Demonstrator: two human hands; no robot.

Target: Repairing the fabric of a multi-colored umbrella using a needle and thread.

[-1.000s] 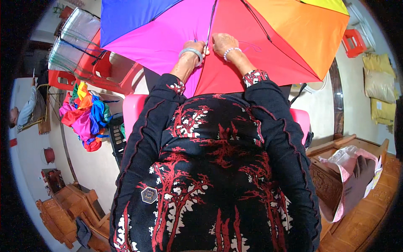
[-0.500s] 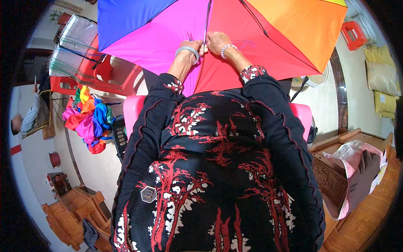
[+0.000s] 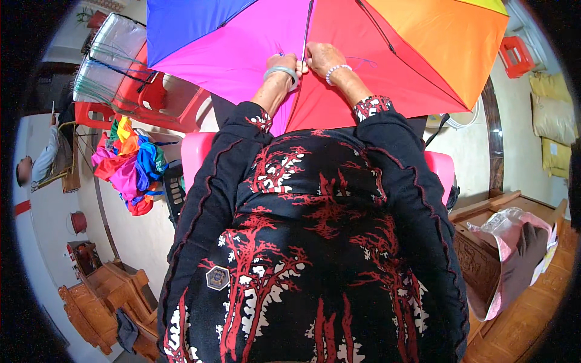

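At the far middle, work on one umbrella point(image 3: 390, 81) rib point(image 3: 308, 24)

The left hand point(image 3: 283, 62) and right hand point(image 3: 325, 58) have stayed side by side at the same spot, so the work seems fixed there. The left looks clamped on the rib; the right's grip I cannot tell. The open umbrella's inside faces the person; its visible part is longest left to right, while the rib runs near to far.

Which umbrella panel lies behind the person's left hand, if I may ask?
The pink panel, between the blue panel and the red panel; the right hand is over the red one instead.
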